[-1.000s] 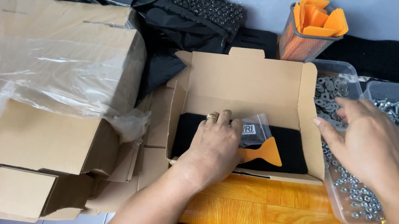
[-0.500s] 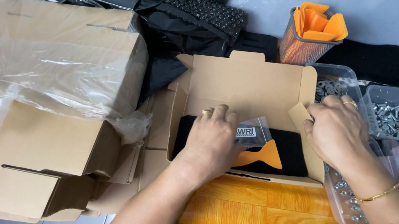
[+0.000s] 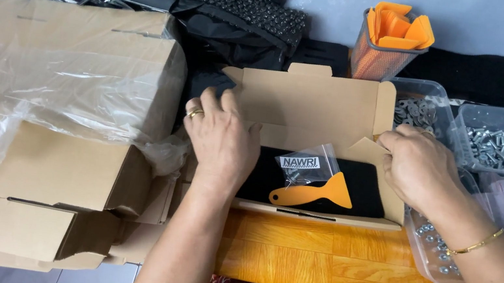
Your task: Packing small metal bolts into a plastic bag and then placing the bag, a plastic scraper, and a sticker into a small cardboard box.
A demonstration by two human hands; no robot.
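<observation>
An open brown cardboard box (image 3: pixel 310 104) lies on the wooden table (image 3: pixel 328 257). Inside it are a black pad (image 3: pixel 365 177), an orange plastic scraper (image 3: pixel 313 195) and a small clear bag of hardware (image 3: pixel 304 165). My left hand (image 3: pixel 220 140) rests on the box's left side flap, fingers curled over its edge. Across the box, my right hand (image 3: pixel 416 168) pinches the right side flap.
Large cardboard boxes with clear plastic wrap (image 3: pixel 50 126) stand at the left. Black bagged items (image 3: pixel 218 5) pile at the back. An orange mesh cup of scrapers (image 3: pixel 387 45), clear tubs of washers (image 3: pixel 417 109) and bolts (image 3: pixel 501 147), and another tub (image 3: pixel 440 253) sit at the right.
My left hand has moved from the box's contents to its left flap. My right hand has come in from the tub of screws and taken hold of the right flap.
</observation>
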